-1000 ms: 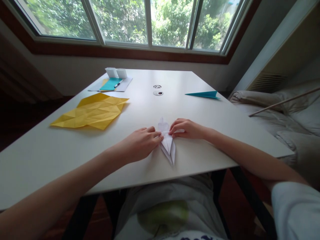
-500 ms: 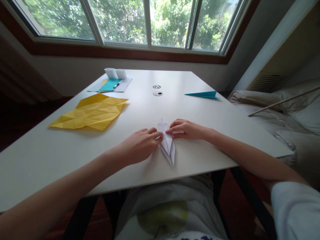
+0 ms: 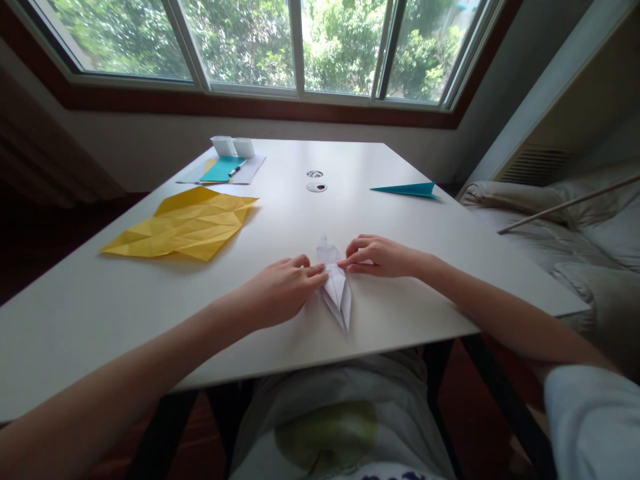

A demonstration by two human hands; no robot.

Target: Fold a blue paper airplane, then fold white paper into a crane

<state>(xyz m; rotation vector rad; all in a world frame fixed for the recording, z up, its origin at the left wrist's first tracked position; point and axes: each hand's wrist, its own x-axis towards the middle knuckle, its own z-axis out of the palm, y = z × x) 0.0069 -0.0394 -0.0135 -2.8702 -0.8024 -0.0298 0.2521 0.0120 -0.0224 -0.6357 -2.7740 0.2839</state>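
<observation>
A small white folded paper (image 3: 336,287), long and pointed at both ends, lies on the white table (image 3: 75,313) near its front edge. My left hand (image 3: 280,290) rests on the table at the paper's left side, fingertips pressing on its middle. My right hand (image 3: 380,257) comes in from the right, fingers curled, fingertips touching the same middle fold. The two hands almost meet over the paper. Its far tip sticks up a little behind my fingers; its near tip points toward me.
A creased yellow sheet (image 3: 183,223) lies at the left. A teal paper plane (image 3: 407,189) sits at the far right. At the back left are a teal sheet with a pen (image 3: 223,168) and two small white boxes (image 3: 233,145). A couch (image 3: 565,233) stands right of the table.
My right hand has shifted slightly and its fingertips have slid along the paper's middle fold. The paper and my left hand have barely moved.
</observation>
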